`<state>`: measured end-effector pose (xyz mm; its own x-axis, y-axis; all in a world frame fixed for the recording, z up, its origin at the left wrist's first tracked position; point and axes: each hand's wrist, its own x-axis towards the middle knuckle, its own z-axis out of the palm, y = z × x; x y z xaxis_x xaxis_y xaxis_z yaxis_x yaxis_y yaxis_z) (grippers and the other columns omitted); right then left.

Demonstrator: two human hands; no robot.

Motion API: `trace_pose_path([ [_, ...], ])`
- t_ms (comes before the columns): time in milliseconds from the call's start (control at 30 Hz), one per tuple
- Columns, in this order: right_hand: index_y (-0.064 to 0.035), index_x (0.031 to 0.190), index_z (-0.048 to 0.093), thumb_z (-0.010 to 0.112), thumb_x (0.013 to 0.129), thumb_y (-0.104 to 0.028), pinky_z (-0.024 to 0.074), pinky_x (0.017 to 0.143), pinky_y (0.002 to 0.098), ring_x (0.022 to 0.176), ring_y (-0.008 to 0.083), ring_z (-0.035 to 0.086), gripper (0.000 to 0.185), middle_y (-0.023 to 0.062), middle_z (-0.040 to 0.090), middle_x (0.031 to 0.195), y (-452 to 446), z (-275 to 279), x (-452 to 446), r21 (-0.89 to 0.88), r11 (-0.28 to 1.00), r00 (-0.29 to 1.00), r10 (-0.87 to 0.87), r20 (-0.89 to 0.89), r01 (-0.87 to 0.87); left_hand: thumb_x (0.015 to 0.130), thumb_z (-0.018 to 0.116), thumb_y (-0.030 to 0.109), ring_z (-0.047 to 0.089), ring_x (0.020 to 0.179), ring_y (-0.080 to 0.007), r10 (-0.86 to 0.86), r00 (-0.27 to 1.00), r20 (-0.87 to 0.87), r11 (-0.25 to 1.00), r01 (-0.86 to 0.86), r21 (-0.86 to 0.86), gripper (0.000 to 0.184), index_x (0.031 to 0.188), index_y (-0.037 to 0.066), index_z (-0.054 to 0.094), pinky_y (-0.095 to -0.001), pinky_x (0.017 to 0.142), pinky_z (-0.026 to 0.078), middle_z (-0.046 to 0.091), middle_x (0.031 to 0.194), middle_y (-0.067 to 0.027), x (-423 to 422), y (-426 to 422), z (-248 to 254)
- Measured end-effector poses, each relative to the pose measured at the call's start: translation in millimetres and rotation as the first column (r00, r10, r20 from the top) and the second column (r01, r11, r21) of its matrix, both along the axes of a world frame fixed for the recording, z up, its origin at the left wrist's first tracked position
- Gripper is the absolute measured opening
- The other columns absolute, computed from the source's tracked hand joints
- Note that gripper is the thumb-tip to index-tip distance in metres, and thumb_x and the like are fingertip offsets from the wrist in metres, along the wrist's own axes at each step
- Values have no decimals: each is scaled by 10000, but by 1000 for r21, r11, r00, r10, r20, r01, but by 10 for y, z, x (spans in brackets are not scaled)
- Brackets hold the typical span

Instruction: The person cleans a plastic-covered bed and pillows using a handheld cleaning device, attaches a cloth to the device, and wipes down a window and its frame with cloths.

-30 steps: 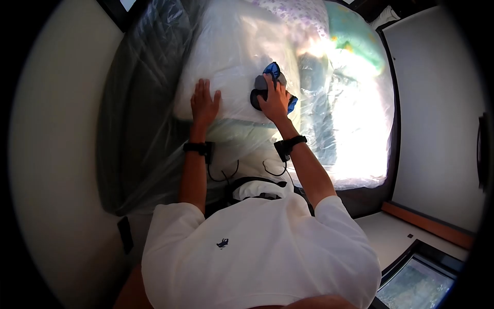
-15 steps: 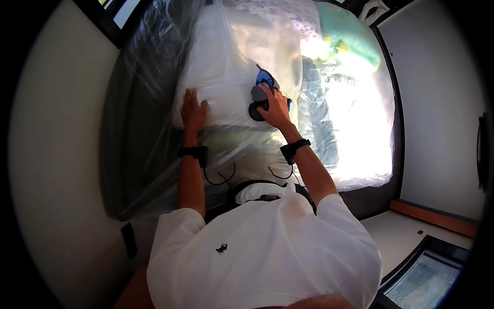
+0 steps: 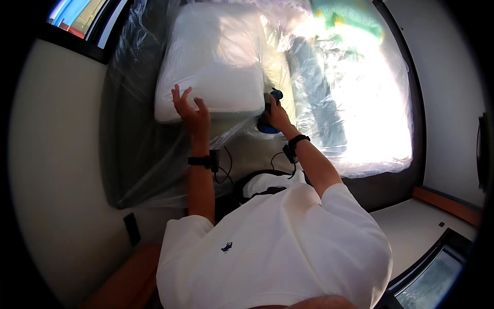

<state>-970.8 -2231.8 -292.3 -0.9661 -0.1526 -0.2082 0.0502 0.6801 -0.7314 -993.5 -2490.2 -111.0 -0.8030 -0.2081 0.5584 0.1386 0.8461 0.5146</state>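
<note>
A white, pillow-like bundle [image 3: 211, 62] lies under clear plastic sheeting [image 3: 141, 67] on the bed. My left hand [image 3: 194, 114] is at its front left edge, fingers spread and curved, holding nothing. Beside the bundle's front right corner, my right hand [image 3: 279, 117] is closed around a small blue, black and grey object [image 3: 268, 127]. Its blue parts show above and below my fingers, but the grip hides the rest, and I cannot tell its exact kind.
To the right, plastic-wrapped bedding [image 3: 355, 113] is washed out by bright light. A green patterned cover [image 3: 347, 18] lies at the back. Walls stand on both sides, with a window [image 3: 82, 18] at the upper left. Cables hang from my wrist straps [image 3: 213, 160].
My left hand has lifted from lying flat on the plastic, its fingers now curled upward. My right hand has moved the blue and black object off the bundle's top to beside its right corner.
</note>
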Motion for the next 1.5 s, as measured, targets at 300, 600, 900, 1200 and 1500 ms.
trace_pose_path([
  [300,-224,1485,335,699,798,-225,525,854,533,1082,448,577,778,240,496,1269,953,17,423,135,960,969,247,8,-246,854,550,-34,512,1154,-375,-368,652,663,891,44,452,268,1119,-3,575,-465,969,432,556,1197,-196,1033,2148,-1576],
  [600,-240,1380,487,721,773,-245,553,726,508,981,417,612,651,170,545,1150,2183,-971,884,386,893,969,180,167,-232,846,596,96,386,1287,-442,-60,678,732,996,85,3,527,1346,42,439,-529,1086,344,378,1434,-225,1027,2493,-1978],
  [900,-236,1437,414,703,778,-174,527,903,507,1139,438,566,722,196,504,1310,3705,-1048,1321,577,816,799,-351,489,5,836,612,88,229,1443,-443,18,785,619,1000,-5,-23,576,1381,45,429,-516,1117,340,204,1588,-216,1242,2991,-1898],
  [1200,-240,1438,452,706,769,-104,478,948,509,1168,445,493,729,195,444,1358,2712,-726,1134,227,971,996,72,47,-81,761,582,-43,407,1334,-423,-521,516,680,847,412,337,475,1228,27,534,-457,1068,409,445,1428,-233,1550,3584,-2711],
  [1500,-266,1432,480,626,848,-120,497,865,446,1126,319,549,619,122,537,1283,3009,-1227,931,348,899,960,280,14,-267,785,642,125,418,1344,-354,-270,181,946,851,504,146,623,1370,67,435,-440,1029,444,294,1565,-177,1234,3539,-2754],
])
